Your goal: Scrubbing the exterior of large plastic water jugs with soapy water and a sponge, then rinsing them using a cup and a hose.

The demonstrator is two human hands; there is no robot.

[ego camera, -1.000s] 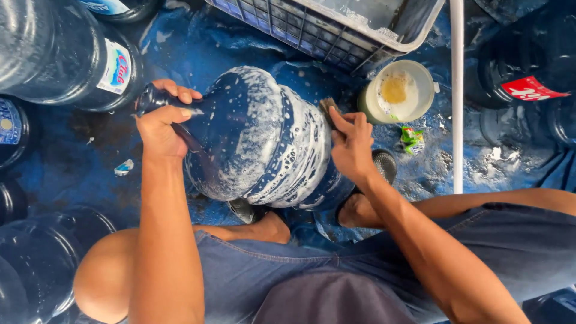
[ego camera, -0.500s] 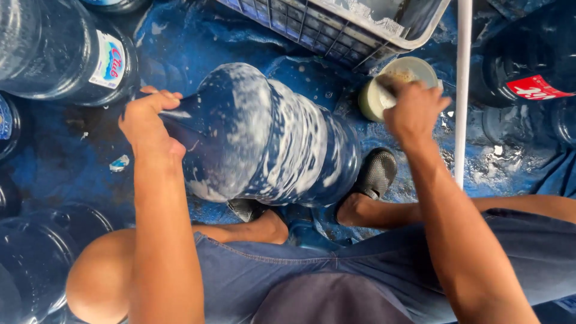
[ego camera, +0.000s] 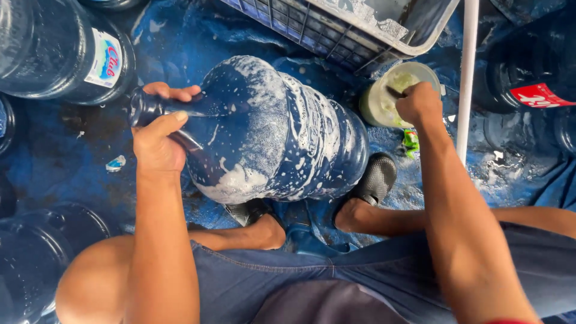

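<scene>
A large blue water jug (ego camera: 282,132) lies on its side on the wet blue floor, streaked with white soap foam. My left hand (ego camera: 157,135) grips its neck at the left end. My right hand (ego camera: 418,103) is closed and dips into a small round tub (ego camera: 375,105) of pale green soap paste just right of the jug; what it holds is hidden. My feet in dark shoes sit under the jug's near side.
More blue jugs stand at the left (ego camera: 54,51), lower left (ego camera: 42,252) and right (ego camera: 528,84). A grey plastic crate (ego camera: 336,30) sits behind the soapy jug. A white pole (ego camera: 467,78) runs upright at the right. Small scraps lie on the floor.
My right hand left the jug's right side and moved up to the soap tub, then into it. The jug rolled slightly; my left hand stayed on the neck.
</scene>
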